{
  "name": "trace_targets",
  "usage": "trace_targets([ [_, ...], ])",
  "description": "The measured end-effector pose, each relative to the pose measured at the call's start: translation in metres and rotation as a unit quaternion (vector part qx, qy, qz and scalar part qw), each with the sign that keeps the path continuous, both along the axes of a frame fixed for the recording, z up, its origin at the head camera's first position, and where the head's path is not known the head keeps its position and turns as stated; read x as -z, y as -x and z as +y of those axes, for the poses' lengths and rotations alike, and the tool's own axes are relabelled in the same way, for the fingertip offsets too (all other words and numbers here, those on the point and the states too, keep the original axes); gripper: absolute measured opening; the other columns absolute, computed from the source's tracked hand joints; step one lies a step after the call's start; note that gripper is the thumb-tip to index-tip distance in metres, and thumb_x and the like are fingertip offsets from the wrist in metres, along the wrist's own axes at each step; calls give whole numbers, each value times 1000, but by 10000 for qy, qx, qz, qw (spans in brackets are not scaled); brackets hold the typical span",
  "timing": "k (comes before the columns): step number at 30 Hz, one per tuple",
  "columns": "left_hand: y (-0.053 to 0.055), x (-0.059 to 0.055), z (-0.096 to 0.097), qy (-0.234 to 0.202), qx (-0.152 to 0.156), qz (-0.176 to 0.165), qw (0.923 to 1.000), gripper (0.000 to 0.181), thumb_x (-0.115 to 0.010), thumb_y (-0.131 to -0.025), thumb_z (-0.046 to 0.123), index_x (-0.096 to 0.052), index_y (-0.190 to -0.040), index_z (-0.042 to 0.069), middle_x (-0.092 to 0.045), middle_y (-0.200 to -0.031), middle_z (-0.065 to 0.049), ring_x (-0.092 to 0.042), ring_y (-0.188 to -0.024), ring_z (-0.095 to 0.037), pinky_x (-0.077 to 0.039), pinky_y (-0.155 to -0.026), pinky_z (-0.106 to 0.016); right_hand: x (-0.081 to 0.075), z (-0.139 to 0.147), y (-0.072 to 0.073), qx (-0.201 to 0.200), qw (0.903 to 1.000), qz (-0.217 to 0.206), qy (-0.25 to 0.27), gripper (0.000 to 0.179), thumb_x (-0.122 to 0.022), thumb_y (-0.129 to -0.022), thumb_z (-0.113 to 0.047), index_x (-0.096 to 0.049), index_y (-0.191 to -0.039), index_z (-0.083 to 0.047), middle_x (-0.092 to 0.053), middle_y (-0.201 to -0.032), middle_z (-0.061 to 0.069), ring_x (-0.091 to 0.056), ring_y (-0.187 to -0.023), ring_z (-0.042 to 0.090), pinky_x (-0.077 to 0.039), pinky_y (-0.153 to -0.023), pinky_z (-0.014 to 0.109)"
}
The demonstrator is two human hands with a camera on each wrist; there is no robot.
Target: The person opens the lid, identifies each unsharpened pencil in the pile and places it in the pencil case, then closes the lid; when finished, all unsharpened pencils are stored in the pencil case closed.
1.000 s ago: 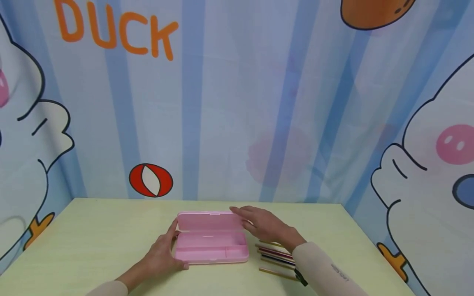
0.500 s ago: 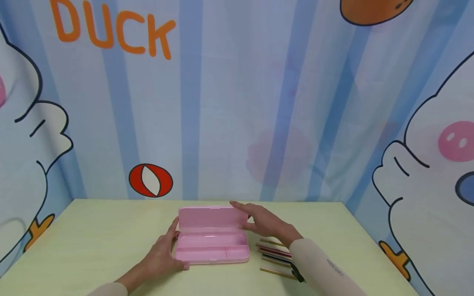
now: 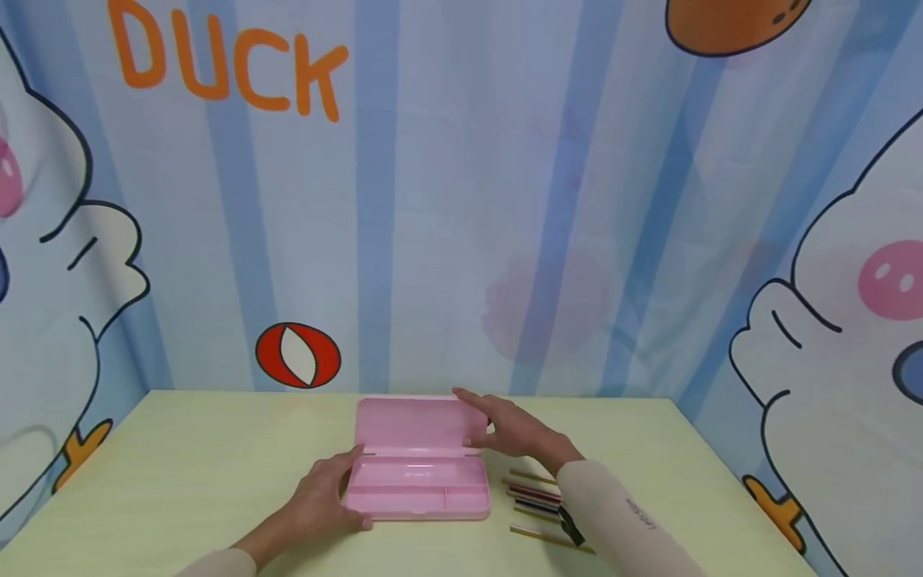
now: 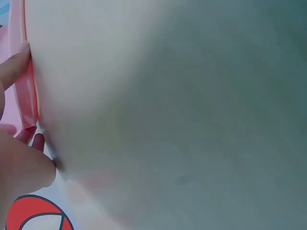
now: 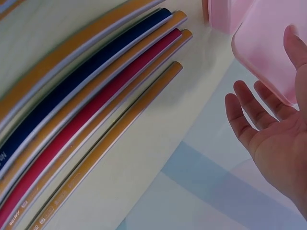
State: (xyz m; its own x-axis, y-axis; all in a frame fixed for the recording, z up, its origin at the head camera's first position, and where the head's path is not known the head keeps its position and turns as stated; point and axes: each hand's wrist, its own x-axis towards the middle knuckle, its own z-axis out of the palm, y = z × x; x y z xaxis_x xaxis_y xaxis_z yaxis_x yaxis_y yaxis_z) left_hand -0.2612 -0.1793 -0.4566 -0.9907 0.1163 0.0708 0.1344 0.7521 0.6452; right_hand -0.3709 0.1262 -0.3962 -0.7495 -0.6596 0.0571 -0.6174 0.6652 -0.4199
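An empty pink plastic pencil case (image 3: 404, 473) sits on the table with its lid (image 3: 411, 425) raised at the back. Inside, a low divider and a short crosspiece form compartments. My left hand (image 3: 317, 497) grips the base at its left side, thumb at the front corner and fingers toward the hinge. At the lid's right edge, my right hand (image 3: 515, 433) holds it between the thumb, on the inner face, and the fingers. Below that forearm lie several pencils (image 5: 96, 81), yellow, dark blue and red, side by side; the sleeve hides their near ends in the head view.
The pale yellow table (image 3: 216, 457) ends at a striped blue curtain (image 3: 447, 200) printed with cartoon ducks. A black item (image 3: 571, 526) shows at the right sleeve, over the pencils. One pencil (image 3: 548, 538) lies apart, nearer the front.
The lid has swung up and farther back, with my right hand following it. My left index fingertip now lies nearer the hinge corner. The pencils have stayed in place.
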Motion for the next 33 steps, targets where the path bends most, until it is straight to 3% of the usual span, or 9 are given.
trace_targets([
  [10, 8, -5, 2, 536, 137, -314, 9980, 98, -95, -63, 25, -47, -147, 7, -49, -147, -17, -44, -121, -33, -36, -104, -62, 1, 0, 2, 165, 9998, -113, -31, 81, -70, -93, -39, -26, -159, -27, -50, -147, 11, -59, -104, 21, -50, -90, 43],
  [17, 8, -4, 1, 630, 104, -315, 9975, 98, -94, -63, 26, -47, -147, 8, -50, -146, -16, -45, -119, -32, -37, -103, -61, -7, 7, -4, 206, 9996, -162, 125, 84, -71, -91, -44, -25, -159, -29, -43, -155, 10, -59, -119, 29, -49, -99, 49],
  [25, 6, -2, 2, 562, 76, -377, 9977, 99, -94, -64, 26, -46, -148, 8, -49, -147, -17, -44, -120, -33, -36, -104, -61, -19, 29, -14, 283, 9971, -305, 642, 79, -70, -93, -38, -27, -159, -28, -42, -156, 11, -53, -131, 34, -46, -103, 56],
  [33, 6, -5, 2, 558, 99, -461, 9973, 99, -93, -65, 27, -44, -150, 9, -47, -148, -17, -43, -121, -33, -36, -104, -61, -20, 62, -23, 212, 9931, -427, 1070, 73, -68, -95, -33, -33, -157, -16, -49, -148, 18, -52, -130, 39, -44, -103, 59],
])
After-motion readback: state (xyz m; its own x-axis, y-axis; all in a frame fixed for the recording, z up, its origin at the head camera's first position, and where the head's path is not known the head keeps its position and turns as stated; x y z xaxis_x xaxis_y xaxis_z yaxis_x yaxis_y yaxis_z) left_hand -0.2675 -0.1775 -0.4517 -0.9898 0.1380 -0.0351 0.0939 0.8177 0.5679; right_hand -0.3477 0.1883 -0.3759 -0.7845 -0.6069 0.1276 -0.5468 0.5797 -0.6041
